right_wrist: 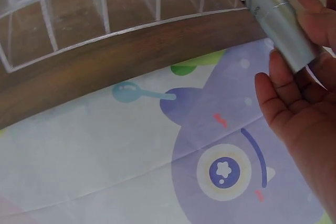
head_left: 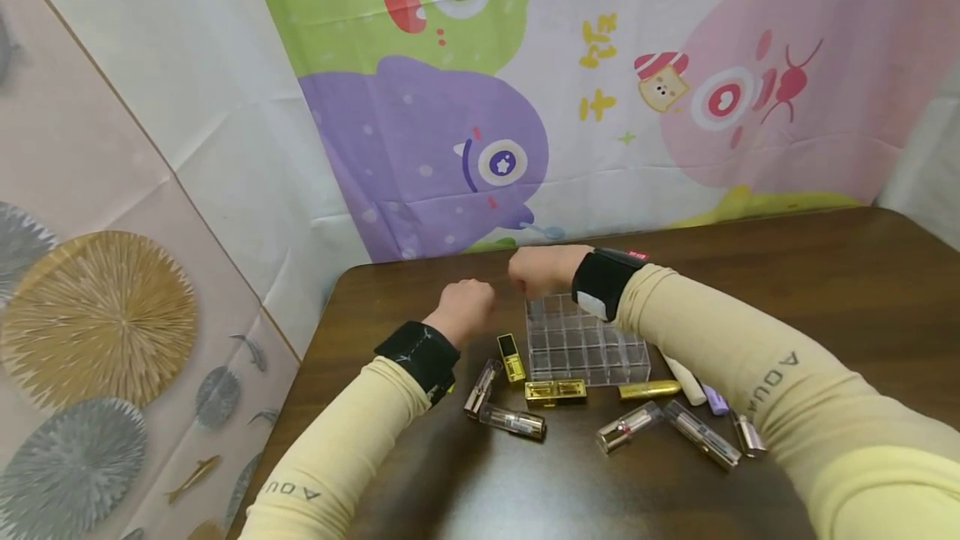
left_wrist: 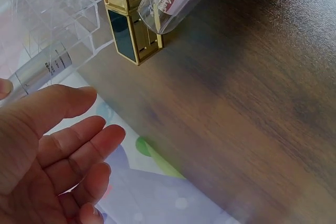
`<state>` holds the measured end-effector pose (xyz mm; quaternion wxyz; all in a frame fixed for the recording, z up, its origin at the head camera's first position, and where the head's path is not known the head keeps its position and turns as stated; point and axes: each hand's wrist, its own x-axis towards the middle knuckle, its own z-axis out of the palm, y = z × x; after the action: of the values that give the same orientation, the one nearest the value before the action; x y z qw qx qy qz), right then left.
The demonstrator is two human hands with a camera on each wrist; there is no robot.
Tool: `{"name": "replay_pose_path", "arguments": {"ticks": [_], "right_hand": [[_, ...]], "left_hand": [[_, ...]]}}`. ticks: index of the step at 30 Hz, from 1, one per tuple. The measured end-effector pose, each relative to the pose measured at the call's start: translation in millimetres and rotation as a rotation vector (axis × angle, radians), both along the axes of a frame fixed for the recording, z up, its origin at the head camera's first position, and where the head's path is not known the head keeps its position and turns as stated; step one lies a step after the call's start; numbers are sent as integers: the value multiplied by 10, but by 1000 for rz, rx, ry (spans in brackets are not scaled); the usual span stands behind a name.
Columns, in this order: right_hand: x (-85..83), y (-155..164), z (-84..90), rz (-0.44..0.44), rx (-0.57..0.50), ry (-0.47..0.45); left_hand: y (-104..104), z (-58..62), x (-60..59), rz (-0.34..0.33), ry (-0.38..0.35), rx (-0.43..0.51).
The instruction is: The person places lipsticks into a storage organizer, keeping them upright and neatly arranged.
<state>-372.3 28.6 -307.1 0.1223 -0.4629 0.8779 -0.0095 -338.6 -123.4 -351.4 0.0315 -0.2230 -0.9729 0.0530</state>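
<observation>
In the right wrist view, my right hand (right_wrist: 304, 114) grips a silvery lipstick tube (right_wrist: 286, 32) with small dark lettering. The tube slants over the corner of a clear organizer (head_left: 588, 348) divided into many compartments. From the head, the right hand (head_left: 547, 267) appears above the organizer's far left corner and hides the tube. My left hand (head_left: 467, 307) hovers just left of that corner; its wrist view shows loosely bent fingers (left_wrist: 86, 153) holding nothing. Close to it on the table lie a black-and-gold lipstick (head_left: 512, 358) and a clear-capped lipstick (head_left: 482, 388).
Along the organizer's near side lie gold lipsticks (head_left: 555, 392), a gold tube (head_left: 648, 390), a white tube (head_left: 684, 379) and a purple one (head_left: 715, 400). Several clear-capped lipsticks (head_left: 628, 427) lie nearer. A cartoon-printed cloth (head_left: 450, 140) hangs behind the table's back edge.
</observation>
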Motion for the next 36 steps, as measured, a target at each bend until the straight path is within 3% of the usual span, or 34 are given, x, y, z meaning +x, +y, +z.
{"name": "replay_pose_path", "arguments": {"ticks": [4,10,17,26,36], "right_hand": [[-35,30,20,-44,-49,-36],[-50,265,294,-94,-245,-57],[-16,639,470,-140,-243,-5],[96,1104,315,-183,-224,93],[315,1442,-25,-230,-237,45]], "left_hand": [[-28,33,0,14,-8,-26],[-34,76,7,39,-15,-18],[-13,63,23,40,-17,-9],[59,71,91,24,-26,-2],[108,87,164,28,-34,-8]]}}
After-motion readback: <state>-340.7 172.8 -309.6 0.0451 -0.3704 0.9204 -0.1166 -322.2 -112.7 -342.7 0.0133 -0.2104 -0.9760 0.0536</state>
